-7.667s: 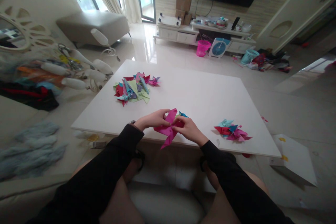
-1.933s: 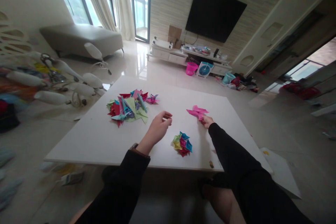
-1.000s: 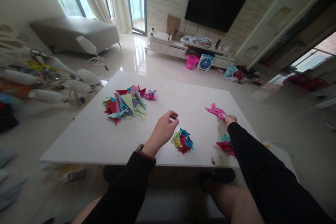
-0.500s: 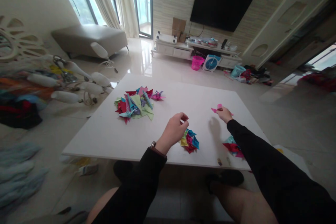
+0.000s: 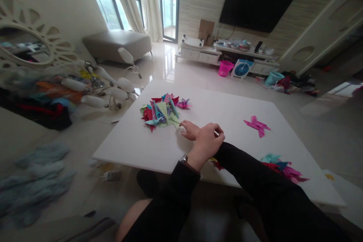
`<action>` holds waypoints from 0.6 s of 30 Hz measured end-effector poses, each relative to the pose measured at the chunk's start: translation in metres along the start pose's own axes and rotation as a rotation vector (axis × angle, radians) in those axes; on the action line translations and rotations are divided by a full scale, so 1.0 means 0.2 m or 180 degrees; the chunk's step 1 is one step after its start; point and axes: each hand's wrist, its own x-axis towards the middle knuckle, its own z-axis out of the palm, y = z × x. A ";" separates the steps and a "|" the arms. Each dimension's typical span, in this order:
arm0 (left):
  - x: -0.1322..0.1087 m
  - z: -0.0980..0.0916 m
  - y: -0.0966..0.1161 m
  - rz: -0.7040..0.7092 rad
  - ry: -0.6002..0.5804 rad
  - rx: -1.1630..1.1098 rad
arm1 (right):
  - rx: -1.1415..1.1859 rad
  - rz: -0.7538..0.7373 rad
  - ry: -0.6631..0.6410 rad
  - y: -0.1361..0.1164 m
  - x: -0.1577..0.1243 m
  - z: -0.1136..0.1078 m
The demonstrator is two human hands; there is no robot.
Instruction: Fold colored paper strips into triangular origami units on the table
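My right hand (image 5: pixel 189 130) reaches across to the left, at the near right edge of a mixed pile of folded paper cranes (image 5: pixel 159 111). Its fingers close on the tip of a pale green paper crane (image 5: pixel 174 120). My left hand (image 5: pixel 208 140), with a watch on the wrist, hovers over my right forearm, its fingers loosely curled with a gap and nothing seen in them. A pink paper crane (image 5: pixel 257 125) lies by itself on the right side of the white table (image 5: pixel 136 147). A small colourful cluster (image 5: pixel 217 164) is mostly hidden under my right arm.
Another group of folded papers (image 5: pixel 283 168), light blue, red and pink, lies near the front right of the table. A lamp with several white shades (image 5: pixel 116 93) stands at the left. Beyond are a pink basket (image 5: pixel 225 69), a fan (image 5: pixel 242 69) and a low cabinet (image 5: pixel 208 57).
My right hand has left the pink crane on the table's right and swung left to the pile. My left hand stays raised, now over the right forearm. The view has turned slightly left.
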 end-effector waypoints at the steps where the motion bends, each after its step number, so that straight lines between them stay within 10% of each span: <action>1: 0.00 -0.01 -0.01 0.0008 -0.0022 -0.0031 | -0.0063 -0.0022 -0.0069 -0.04 0.02 0.02; 18: -0.02 -0.09 0.02 -0.0115 -0.0013 -0.0085 | -0.0949 0.0350 -0.0029 -0.15 0.14 0.10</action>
